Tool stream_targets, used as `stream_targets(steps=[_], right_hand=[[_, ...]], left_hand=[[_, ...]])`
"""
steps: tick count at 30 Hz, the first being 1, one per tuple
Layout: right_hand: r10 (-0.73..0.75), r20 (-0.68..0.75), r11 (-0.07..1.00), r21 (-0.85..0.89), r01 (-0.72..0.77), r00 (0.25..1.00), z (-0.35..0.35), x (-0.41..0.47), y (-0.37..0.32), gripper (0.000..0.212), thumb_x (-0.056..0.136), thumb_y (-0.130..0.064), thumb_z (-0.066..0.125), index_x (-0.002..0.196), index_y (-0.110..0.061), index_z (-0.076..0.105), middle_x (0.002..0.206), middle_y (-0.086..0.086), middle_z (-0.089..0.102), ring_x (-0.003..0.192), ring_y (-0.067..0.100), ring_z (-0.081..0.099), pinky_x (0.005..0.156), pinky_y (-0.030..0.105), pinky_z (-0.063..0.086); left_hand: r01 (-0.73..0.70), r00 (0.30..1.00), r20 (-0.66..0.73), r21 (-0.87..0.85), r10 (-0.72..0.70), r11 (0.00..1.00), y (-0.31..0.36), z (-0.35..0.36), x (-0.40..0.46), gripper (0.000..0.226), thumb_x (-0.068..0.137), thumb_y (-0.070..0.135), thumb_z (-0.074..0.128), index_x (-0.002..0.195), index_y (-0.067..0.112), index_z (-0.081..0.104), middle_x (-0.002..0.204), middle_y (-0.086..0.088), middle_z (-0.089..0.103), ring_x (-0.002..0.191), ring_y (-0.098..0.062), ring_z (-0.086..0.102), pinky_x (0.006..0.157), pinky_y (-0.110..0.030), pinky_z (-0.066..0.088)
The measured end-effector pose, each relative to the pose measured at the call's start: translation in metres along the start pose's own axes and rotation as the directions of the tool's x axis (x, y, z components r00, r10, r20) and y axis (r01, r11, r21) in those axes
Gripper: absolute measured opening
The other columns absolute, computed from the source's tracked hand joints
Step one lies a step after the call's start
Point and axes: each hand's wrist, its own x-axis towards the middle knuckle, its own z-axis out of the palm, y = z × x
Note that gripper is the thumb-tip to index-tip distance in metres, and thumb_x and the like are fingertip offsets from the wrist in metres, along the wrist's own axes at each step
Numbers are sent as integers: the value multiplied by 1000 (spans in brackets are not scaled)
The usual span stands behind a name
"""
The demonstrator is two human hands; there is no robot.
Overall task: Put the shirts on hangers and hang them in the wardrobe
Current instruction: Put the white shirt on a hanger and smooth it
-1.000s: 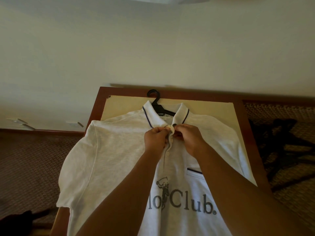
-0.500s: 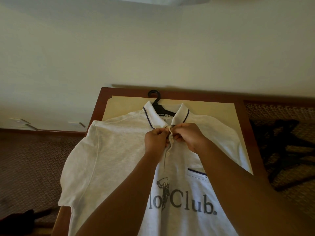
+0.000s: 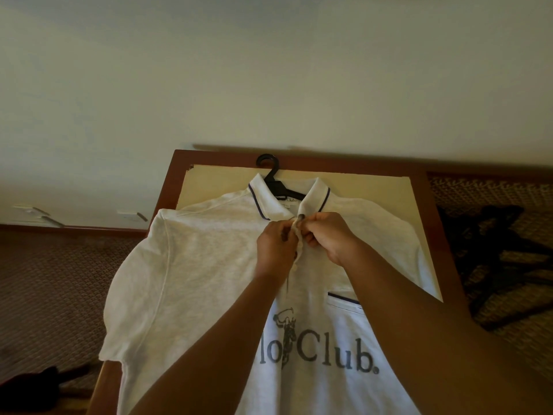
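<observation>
A light grey polo shirt point(image 3: 203, 265) with a dark-trimmed collar and "Club" print lies flat, front up, on a small table point(image 3: 419, 205). A black plastic hanger point(image 3: 270, 178) sits inside it, its hook poking out past the collar. My left hand point(image 3: 276, 247) and my right hand point(image 3: 327, 235) meet at the button placket just below the collar, each pinching one edge of the fabric. My forearms cover the shirt's lower middle.
The table has a brown wooden rim and stands against a pale wall. Patterned carpet point(image 3: 45, 280) lies to the left. A pile of black hangers point(image 3: 493, 259) lies on the carpet to the right. A dark object point(image 3: 33, 384) sits at the lower left.
Both hands stay at the placket, with small finger movements on the fabric. The view has shifted slightly; the shirt and hanger have not moved.
</observation>
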Motion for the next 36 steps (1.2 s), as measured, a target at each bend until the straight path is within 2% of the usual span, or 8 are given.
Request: stream_targets(steps=[5, 10, 16, 19, 26, 28, 31, 36], right_hand=[[-10, -38, 1000, 6, 10, 999, 2, 0, 1, 13, 90, -21, 61, 86, -12, 68, 77, 7, 65, 68, 16, 58, 60, 24, 47], [-16, -95, 981, -192, -3, 995, 20, -2, -8, 65, 80, -61, 62, 116, -7, 61, 104, 10, 65, 98, 25, 63, 77, 32, 46], [-126, -163, 943, -325, 67, 979, 28, -4, -6, 14, 90, -21, 56, 81, -11, 59, 79, 8, 59, 81, 28, 58, 68, 30, 38], [-104, -192, 968, -245, 55, 976, 22, -6, -1, 30, 87, -13, 55, 59, -15, 45, 61, 3, 47, 70, 24, 50, 65, 34, 38], [-56, -180, 995, -93, 40, 982, 18, -3, 6, 11, 85, -5, 59, 83, -6, 69, 84, 15, 67, 77, 26, 62, 76, 42, 53], [-30, -183, 1000, -3, 30, 983, 19, -3, 6, 11, 89, -10, 62, 94, -10, 71, 93, 11, 71, 83, 25, 65, 84, 42, 55], [-16, -200, 999, 48, 26, 980, 19, -4, 5, 15, 89, -10, 63, 76, -18, 66, 81, 9, 68, 77, 25, 63, 82, 42, 54], [-7, -209, 999, 32, 14, 978, 20, -6, 4, 15, 91, -13, 57, 93, -6, 70, 82, 9, 65, 75, 22, 59, 77, 36, 51]], left_hand=[[160, 987, 18, -117, -159, 980, 5, -4, 3, 29, 96, 6, 42, 94, 16, 70, 80, -2, 68, 65, -9, 61, 62, -21, 52], [287, 957, 55, -329, -285, 900, 14, -21, 4, 41, 92, -7, 30, 96, 5, 68, 73, -12, 67, 54, -16, 58, 53, -27, 53], [276, 961, 26, -195, -277, 941, 11, -17, 6, 29, 96, 6, 42, 92, 17, 68, 70, -8, 63, 51, -17, 54, 50, -29, 48], [141, 990, -18, 38, -140, 989, 5, -11, 11, 21, 94, 15, 49, 98, 21, 69, 91, 0, 67, 80, -15, 63, 68, -22, 50], [93, 996, -29, 250, -89, 964, 8, 3, 19, 20, 92, 26, 55, 101, 16, 69, 97, 1, 66, 87, -14, 63, 76, -28, 54], [128, 992, -31, 249, -124, 960, 12, 4, 21, 18, 92, 23, 54, 96, 15, 70, 90, 2, 67, 81, -12, 63, 69, -24, 52], [217, 976, -40, 87, -214, 972, 18, 3, 20, 17, 91, 15, 55, 88, 13, 71, 80, 1, 68, 74, -13, 63, 62, -21, 51], [338, 937, -28, -166, -347, 926, 16, 0, 14, 15, 88, 15, 60, 82, 13, 74, 79, -6, 71, 75, -20, 64, 75, -32, 57]])
